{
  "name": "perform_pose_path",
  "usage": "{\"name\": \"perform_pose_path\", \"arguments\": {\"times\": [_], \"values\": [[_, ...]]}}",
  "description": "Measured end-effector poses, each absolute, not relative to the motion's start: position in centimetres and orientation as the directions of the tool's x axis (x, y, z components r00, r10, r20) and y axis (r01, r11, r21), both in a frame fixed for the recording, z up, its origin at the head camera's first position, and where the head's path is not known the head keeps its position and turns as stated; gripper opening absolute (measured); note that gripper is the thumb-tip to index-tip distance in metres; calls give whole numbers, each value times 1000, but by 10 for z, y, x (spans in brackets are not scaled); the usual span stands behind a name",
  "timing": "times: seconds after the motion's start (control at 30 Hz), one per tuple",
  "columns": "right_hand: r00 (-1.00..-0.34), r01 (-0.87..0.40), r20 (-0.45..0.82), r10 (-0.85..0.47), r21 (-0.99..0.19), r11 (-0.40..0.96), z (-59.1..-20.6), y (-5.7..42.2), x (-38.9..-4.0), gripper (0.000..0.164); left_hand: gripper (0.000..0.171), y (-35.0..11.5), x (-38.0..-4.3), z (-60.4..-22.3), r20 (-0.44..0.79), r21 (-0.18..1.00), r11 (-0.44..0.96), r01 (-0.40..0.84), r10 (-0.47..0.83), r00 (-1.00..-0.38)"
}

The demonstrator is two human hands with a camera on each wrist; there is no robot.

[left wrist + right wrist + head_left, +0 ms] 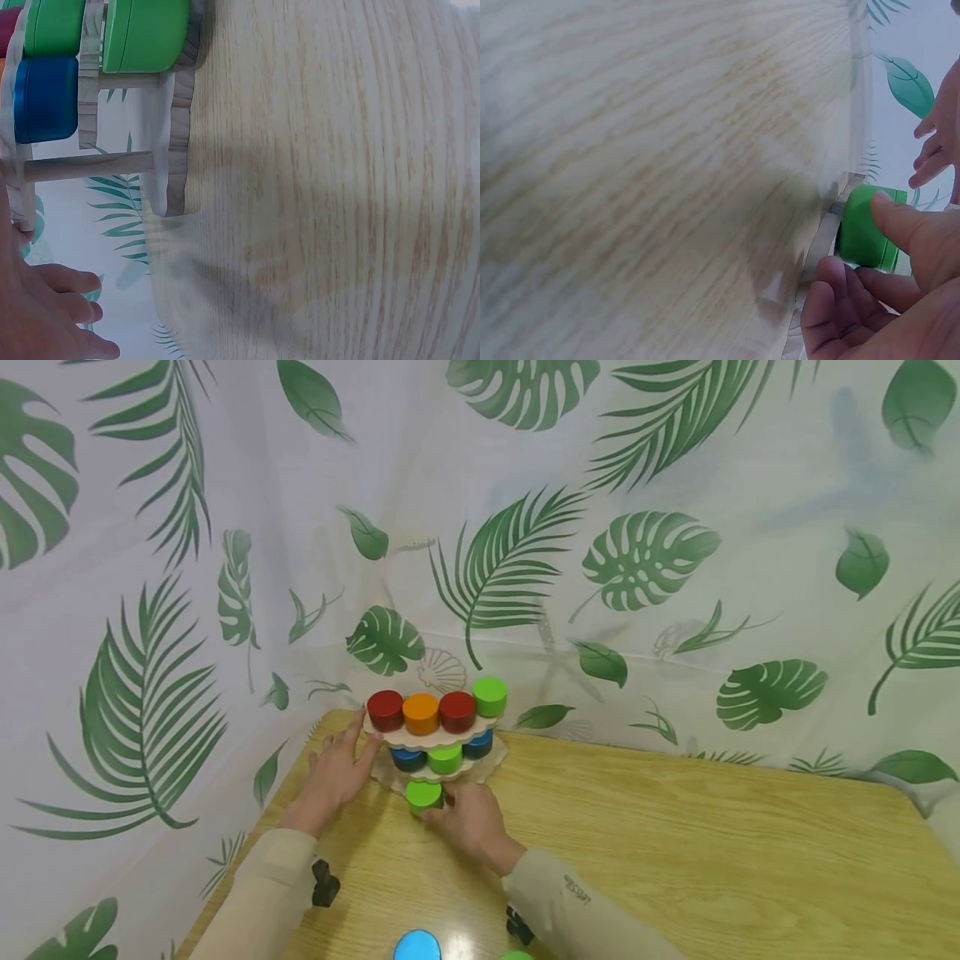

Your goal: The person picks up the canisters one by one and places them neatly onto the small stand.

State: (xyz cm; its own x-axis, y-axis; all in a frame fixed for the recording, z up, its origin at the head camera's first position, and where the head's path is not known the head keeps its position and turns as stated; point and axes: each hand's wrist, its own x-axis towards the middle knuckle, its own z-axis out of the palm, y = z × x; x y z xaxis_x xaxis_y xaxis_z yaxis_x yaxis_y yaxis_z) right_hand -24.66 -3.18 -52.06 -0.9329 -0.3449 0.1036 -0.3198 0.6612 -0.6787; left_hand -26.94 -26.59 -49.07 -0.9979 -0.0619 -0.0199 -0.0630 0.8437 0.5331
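A tiered wooden shelf (390, 737) with scalloped edges holds small round tins in rows. My right hand (474, 818) pinches a green tin (424, 795) at the front of the lowest tier. In the right wrist view, the thumb lies on that green tin (861, 232) and the fingers are below it. My left hand (337, 774) holds the left end of the top tier between thumb and forefinger. Its other fingers hang loose in the left wrist view. Red tins (386, 711), an orange tin (421, 714) and a green tin (490, 697) stand on top.
Blue tins (408, 759) flank a green tin (445, 758) on the middle tier. A light-blue tin (417, 947) and a green one (517, 956) show at the near edge of view. The wooden table (675, 835) meets a leaf-print cloth (660, 635) behind and left.
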Motion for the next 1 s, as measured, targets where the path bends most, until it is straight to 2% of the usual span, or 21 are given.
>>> {"name": "perform_pose_path", "arguments": {"times": [0.23,0.67,1.0], "values": [[-925,-358,143,-351,-634,685,-523,-33,-251,15,78,-266,-270,-492,-21,527,848,-65,-63,-998],[-922,-366,162,-351,-659,657,-522,-36,-255,17,77,-265,-268,-488,-13,527,847,-71,-76,-997],[-933,-337,133,-334,-645,686,-523,-39,-255,19,79,-266,-269,-490,-27,530,844,-77,-74,-997]]}}
